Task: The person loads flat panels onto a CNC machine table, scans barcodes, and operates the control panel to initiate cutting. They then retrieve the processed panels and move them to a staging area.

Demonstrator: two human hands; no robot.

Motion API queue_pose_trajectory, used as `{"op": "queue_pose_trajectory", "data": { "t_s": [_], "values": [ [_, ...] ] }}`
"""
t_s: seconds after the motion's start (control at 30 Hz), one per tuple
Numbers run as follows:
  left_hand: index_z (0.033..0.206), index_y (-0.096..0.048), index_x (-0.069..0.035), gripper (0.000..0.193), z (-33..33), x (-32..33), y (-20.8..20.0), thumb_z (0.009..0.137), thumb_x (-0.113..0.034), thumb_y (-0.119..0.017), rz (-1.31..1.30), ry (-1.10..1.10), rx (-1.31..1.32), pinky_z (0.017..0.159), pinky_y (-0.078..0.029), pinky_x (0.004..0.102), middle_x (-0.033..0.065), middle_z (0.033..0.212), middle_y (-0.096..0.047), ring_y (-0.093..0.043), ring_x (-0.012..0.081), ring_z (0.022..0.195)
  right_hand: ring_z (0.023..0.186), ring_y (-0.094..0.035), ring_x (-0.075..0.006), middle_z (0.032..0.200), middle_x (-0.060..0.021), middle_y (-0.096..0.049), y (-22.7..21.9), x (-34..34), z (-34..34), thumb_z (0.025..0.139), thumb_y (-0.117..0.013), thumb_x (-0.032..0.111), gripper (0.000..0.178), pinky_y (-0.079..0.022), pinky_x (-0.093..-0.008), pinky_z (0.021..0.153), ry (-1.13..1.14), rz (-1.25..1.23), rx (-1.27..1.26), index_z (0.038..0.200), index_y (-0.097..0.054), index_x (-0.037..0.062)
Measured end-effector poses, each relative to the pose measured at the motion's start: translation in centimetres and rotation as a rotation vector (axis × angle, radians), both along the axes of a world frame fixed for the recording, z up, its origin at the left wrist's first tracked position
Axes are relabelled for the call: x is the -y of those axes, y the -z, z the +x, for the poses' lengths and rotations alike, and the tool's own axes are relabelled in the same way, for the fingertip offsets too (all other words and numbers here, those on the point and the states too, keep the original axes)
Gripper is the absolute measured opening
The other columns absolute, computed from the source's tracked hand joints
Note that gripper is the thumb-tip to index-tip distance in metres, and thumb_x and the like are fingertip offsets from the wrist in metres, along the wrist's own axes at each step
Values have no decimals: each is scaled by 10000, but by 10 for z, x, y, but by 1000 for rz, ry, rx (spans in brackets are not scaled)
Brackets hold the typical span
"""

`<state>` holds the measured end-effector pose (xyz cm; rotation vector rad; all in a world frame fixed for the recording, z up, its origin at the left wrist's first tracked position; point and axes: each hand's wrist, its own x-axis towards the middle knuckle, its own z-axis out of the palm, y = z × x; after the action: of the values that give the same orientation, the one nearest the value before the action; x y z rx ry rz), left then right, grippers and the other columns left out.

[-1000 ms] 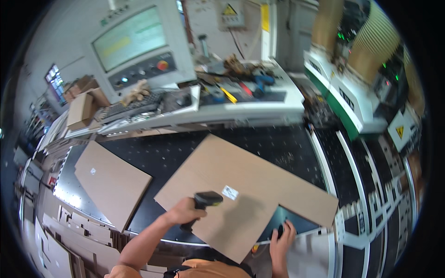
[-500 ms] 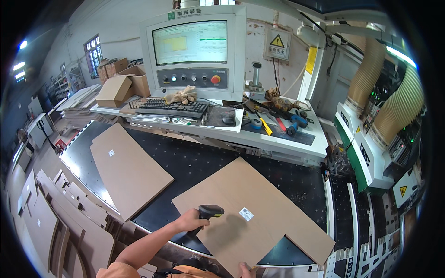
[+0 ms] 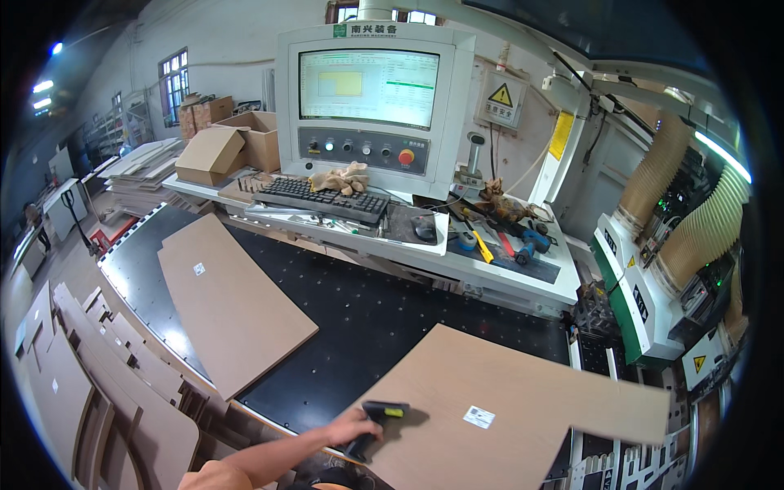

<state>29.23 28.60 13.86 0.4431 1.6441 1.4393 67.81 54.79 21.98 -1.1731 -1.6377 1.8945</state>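
The left hand (image 3: 349, 428) is wrapped around the grip of a black handheld scanner (image 3: 377, 418), fingers curled shut on the handle, with the scanner's head lying over the near brown board (image 3: 523, 400) and aimed along it toward the small white label (image 3: 478, 417) stuck to its face. The right hand is not in the picture, so what it is doing cannot be told.

The board lies flat on the dark machine bed (image 3: 367, 314), its near edge running off toward the person. A second brown board (image 3: 233, 302), with its own little label, lies well apart to the left on the same bed. Beyond them stands the control console (image 3: 371, 98) with its lit screen, a keyboard (image 3: 322, 200) below it and a pair of work gloves (image 3: 339, 177) on top of the keyboard — hand tools are scattered along the shelf to the right.

What could go wrong from here? The scanner sits low and at a shallow angle to the label, so the read may well miss or glance off the glossy sticker. The board also seems to overhang the bed's near edge — lean on it with the scanner hand and it could tip or slide. And with one hand only in view, nothing visible steadies the panel.
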Motion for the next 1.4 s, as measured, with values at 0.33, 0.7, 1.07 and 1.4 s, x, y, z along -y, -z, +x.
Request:
{"op": "queue_pose_trajectory", "data": {
  "t_s": [0.33, 0.7, 1.07, 1.4],
  "values": [
    [1161, -693, -5, 330, 97, -117, -37, 930, -240, -691, 323, 681, 124, 856, -524, 336, 77, 1036, -705, -639, 172, 937, 809, -628, -223, 902, -127, -662, -276, -52, -53, 746, -673, 48, 297, -500, -352, 742, -105, 750, 590, 1013, -656, -82],
    [1004, -602, -25, 464, -68, 62, -221, 732, -380, -727, 887, -615, -476, 609, -496, 174, 353, 1140, -667, -704, 178, 894, 545, -578, -356, 660, -119, -566, -243, 95, -159, 824, -680, 130, 152, -446, -447, 529, -294, 1506, 533, 832, -556, 44],
    [830, -504, -73, 365, -63, 208, -91, 868, -411, -634, 621, -755, -86, 426, -428, 218, 19, 709, -564, -559, 124, 536, 599, -605, -216, 893, -152, -622, -32, 106, -170, 774, -647, 161, 400, -479, -297, 518, -426, 1844, 1020, 1110, -654, -55],
    [915, -604, -83, 260, -44, 176, -14, 810, -317, -648, 232, -835, 71, 528, -437, 254, 18, 693, -573, -530, 127, 554, 977, -538, -279, 1034, -135, -527, 31, 73, -125, 774, -648, 131, 573, -468, -389, 815, -562, 1517, 987, 1301, -543, -68]
  ]
}}
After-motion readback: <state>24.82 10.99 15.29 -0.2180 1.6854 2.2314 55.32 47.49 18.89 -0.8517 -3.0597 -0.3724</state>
